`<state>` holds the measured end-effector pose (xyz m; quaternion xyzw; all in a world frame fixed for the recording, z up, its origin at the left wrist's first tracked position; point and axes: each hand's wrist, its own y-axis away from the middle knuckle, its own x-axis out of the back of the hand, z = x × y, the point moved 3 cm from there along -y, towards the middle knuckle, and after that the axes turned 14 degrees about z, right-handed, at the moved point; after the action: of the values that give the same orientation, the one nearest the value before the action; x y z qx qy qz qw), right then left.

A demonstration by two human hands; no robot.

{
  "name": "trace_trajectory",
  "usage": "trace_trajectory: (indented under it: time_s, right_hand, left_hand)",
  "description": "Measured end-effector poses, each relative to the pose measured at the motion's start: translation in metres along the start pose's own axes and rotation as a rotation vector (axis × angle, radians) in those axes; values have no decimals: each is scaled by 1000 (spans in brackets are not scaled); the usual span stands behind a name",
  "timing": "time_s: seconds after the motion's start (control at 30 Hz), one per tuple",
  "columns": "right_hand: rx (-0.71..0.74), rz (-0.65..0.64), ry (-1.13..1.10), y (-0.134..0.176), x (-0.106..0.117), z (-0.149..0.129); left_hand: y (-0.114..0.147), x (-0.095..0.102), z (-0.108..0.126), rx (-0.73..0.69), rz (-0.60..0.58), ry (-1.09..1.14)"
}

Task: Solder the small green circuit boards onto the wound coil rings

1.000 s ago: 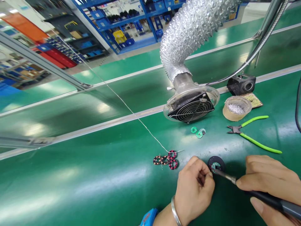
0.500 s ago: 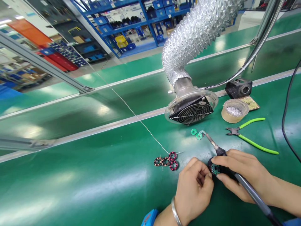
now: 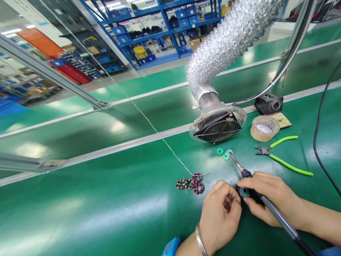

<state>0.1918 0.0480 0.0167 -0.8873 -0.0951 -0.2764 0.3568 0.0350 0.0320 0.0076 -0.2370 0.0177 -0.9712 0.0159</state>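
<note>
My right hand (image 3: 274, 199) is closed round a soldering iron (image 3: 279, 215), whose metal tip points up and away to the left. Between the thumb and fingers of that hand sits a small round green circuit board (image 3: 244, 192) on a dark ring-shaped part. My left hand (image 3: 221, 209) is pinched at the left edge of this part; what its fingertips grip is hidden. Beyond the iron's tip lie several small green circuit boards (image 3: 226, 156). Left of my hands, several wire-wound coil rings (image 3: 198, 188) rest on the green table, with a thin solder wire (image 3: 170, 147) reaching them.
A fume extractor hood (image 3: 218, 128) on a silver duct (image 3: 223, 53) stands behind the boards. Green-handled cutters (image 3: 290, 164), a tub of metal bits (image 3: 265, 128), a sponge tray (image 3: 282, 120) and a black iron holder (image 3: 269, 104) sit at the right. A black cable (image 3: 317, 135) hangs there.
The view has shifted slightly. Both hands keep nearly the same pose around the round circuit board, and the soldering iron stays in my right hand.
</note>
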Motion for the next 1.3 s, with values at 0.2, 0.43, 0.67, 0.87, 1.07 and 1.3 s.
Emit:
trace_trajectory:
  time_s: [0.2, 0.43, 0.67, 0.87, 1.07, 1.3]
  right_hand:
    - [-118, 13, -93, -2, 10, -1]
    - [-125, 26, -106, -2, 10, -3]
    - [-107, -11, -82, 0, 6, 2]
    - [-102, -76, -72, -1, 4, 3]
    - [-117, -143, -137, 2, 4, 11]
    - [-218, -238, -190, -1, 12, 16]
  left_hand:
    - [0, -1, -5, -66, 35, 52]
    - [-5, -4, -4, -40, 46, 77]
    - [-3, -3, -20, 166, -38, 202]
    - [-2, 2, -20, 9, 10, 191]
    - [0, 3, -10, -301, -37, 69]
    - [-3, -3, -5, -370, 27, -48]
